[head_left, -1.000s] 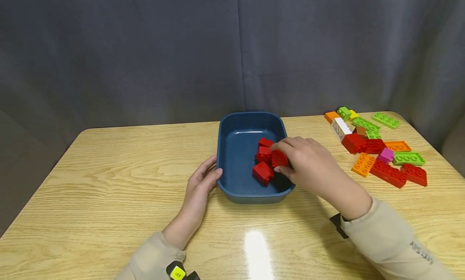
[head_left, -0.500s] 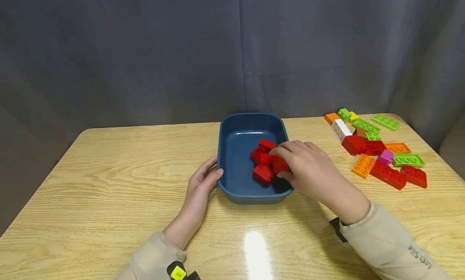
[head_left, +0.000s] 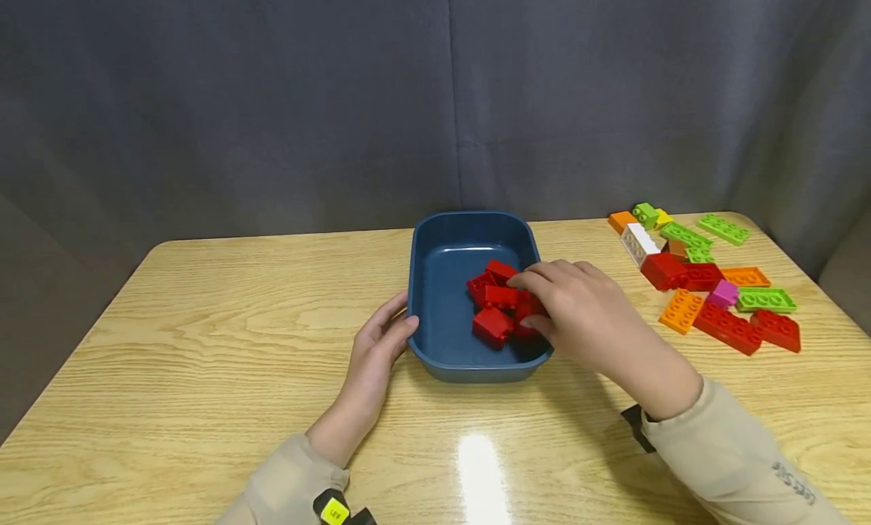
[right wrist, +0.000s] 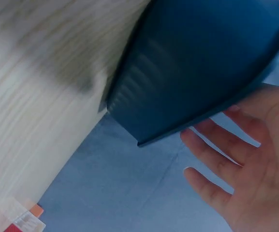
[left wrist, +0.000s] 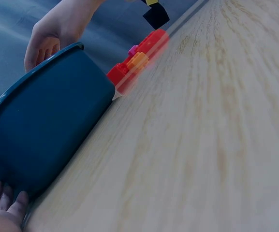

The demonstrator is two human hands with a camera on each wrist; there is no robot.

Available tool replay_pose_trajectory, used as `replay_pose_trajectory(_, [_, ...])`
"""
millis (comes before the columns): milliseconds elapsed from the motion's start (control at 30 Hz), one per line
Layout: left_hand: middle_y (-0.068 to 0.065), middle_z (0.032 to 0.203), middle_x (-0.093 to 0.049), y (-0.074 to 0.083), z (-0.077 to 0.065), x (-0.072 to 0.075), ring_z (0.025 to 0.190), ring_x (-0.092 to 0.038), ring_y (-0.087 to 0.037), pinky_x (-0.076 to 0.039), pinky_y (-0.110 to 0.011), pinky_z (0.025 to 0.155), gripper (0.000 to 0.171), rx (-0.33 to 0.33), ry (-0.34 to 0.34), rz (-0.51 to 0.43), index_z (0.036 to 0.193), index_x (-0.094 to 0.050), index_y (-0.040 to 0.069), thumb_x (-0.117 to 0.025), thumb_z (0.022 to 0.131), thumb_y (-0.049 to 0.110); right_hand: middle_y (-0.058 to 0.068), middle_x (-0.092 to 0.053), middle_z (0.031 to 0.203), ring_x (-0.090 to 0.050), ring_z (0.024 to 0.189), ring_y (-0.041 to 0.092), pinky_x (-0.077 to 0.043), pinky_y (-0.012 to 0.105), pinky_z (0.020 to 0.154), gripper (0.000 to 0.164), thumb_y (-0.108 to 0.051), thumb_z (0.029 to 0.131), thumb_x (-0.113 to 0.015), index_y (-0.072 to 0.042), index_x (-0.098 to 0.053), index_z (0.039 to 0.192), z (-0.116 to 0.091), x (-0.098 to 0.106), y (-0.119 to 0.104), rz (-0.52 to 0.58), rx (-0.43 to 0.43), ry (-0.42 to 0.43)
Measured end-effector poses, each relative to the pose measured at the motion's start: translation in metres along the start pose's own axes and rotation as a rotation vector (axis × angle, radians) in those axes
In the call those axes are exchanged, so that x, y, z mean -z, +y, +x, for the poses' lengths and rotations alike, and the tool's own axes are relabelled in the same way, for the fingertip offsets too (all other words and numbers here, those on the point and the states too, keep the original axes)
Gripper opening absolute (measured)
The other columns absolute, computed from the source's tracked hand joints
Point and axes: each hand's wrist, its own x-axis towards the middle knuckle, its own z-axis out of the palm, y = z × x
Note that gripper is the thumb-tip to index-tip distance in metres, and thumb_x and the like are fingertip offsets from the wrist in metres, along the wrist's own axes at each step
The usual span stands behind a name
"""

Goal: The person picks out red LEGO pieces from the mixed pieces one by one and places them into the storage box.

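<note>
A dark blue plastic box (head_left: 442,283) stands on the table, with several red toy building bricks (head_left: 493,325) piled in its near right part. My left hand (head_left: 370,351) rests against the box's left side, thumb at the rim; its fingers (left wrist: 5,200) touch the outer wall low down. My right hand (head_left: 578,305) reaches over the right rim, its thumb and index finger apart above the bricks. Part of the pile is hidden beneath it. In the right wrist view, the other fingers (right wrist: 207,188) are loosely spread beside the rim.
Loose toy bricks lie at the table's right: a white brick (head_left: 638,242), an orange plate (head_left: 681,311), a magenta brick (head_left: 723,293), and several green and red ones. A dark curtain (head_left: 272,116) hangs behind the table (head_left: 224,336).
The red brick between my right thumb and index finger has gone down among the others. Bricks in the pile have shifted and turned. My left hand has stayed put.
</note>
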Motion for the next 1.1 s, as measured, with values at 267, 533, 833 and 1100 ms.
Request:
replay_pose_trajectory(267, [-0.013, 0.141, -0.051, 0.000, 0.000, 0.000, 0.125, -0.049, -0.019, -0.039, -0.042, 0.107, 0.047, -0.003, -0.002, -0.005, 0.138, -0.046, 0.012, -0.053, 0.092, 0.020, 0.012, -0.071, 0.108, -0.062, 0.099, 0.028, -0.052, 0.048, 0.086, 0.045, -0.020, 0.070, -0.079, -0.009, -0.066, 0.112, -0.001, 0.008, 0.009, -0.032, -0.038, 0.043])
replay_pose_trajectory(533, [-0.014, 0.141, -0.051, 0.000, 0.000, 0.000, 0.125, -0.049, -0.019, -0.039, -0.042, 0.107, 0.047, -0.007, -0.002, -0.014, 0.138, -0.046, 0.011, -0.053, 0.092, 0.019, 0.013, -0.072, 0.109, -0.063, 0.096, 0.030, -0.052, 0.050, 0.081, 0.045, -0.020, 0.072, -0.077, -0.011, -0.065, 0.115, -0.005, 0.022, 0.022, -0.013, -0.116, 0.045])
replay_pose_trajectory(833, [-0.014, 0.141, -0.051, -0.001, 0.001, 0.000, 0.125, -0.049, -0.020, -0.039, -0.044, 0.108, 0.047, -0.006, -0.005, -0.014, 0.138, -0.046, 0.012, -0.054, 0.092, 0.019, 0.018, -0.069, 0.111, -0.063, 0.091, 0.032, -0.052, 0.052, 0.074, 0.046, -0.021, 0.077, -0.073, -0.009, -0.061, 0.119, -0.014, 0.037, 0.047, 0.018, -0.214, 0.003])
replay_pose_trajectory(1100, [-0.013, 0.141, -0.051, -0.001, 0.000, 0.000, 0.126, -0.049, -0.021, -0.039, -0.044, 0.108, 0.047, -0.007, -0.009, -0.014, 0.138, -0.046, 0.012, -0.053, 0.092, 0.020, 0.017, -0.070, 0.103, -0.063, 0.087, 0.030, -0.049, 0.051, 0.067, 0.046, -0.034, 0.083, -0.066, -0.011, -0.058, 0.122, -0.027, 0.049, 0.078, 0.068, -0.375, -0.128])
